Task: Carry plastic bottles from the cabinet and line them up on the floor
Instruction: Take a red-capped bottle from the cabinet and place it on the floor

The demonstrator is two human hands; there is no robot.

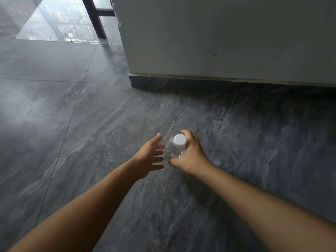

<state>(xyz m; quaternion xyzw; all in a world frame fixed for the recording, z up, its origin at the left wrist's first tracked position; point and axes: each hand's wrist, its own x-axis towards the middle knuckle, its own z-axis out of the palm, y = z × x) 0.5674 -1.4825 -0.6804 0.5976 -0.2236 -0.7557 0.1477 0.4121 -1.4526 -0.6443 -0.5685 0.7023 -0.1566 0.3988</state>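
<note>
Clear plastic bottle (172,150), white cap (179,139) on top, seen from above and standing roughly upright. Its base is hidden by its own body and the fingers; cannot tell whether it touches the floor (91,115) or hangs just over it.

Right hand (190,157) is on the bottle from the right: grip closed around the shoulder below the cap, thumb on the near side, index finger curled over the far side beside the cap. Right forearm runs back toward the lower right corner.

Left hand (151,157) sits just left of the bottle, palm turned toward it, fingers spread and straight, grip released and holding nothing. The fingertips come very close to the bottle's side; contact cannot be judged. Left forearm runs back toward the lower left.

Floor under the bottle is dark grey stone-look tile with pale veins; grout lines lie left of the bottle. Beyond the bottle stands a pale wall (227,37) with a dark skirting strip (181,85) at its foot, its corner up and left of the bottle. Further beyond and left, a dark furniture leg (94,19) stands on a glossy, reflective patch of floor.
</note>
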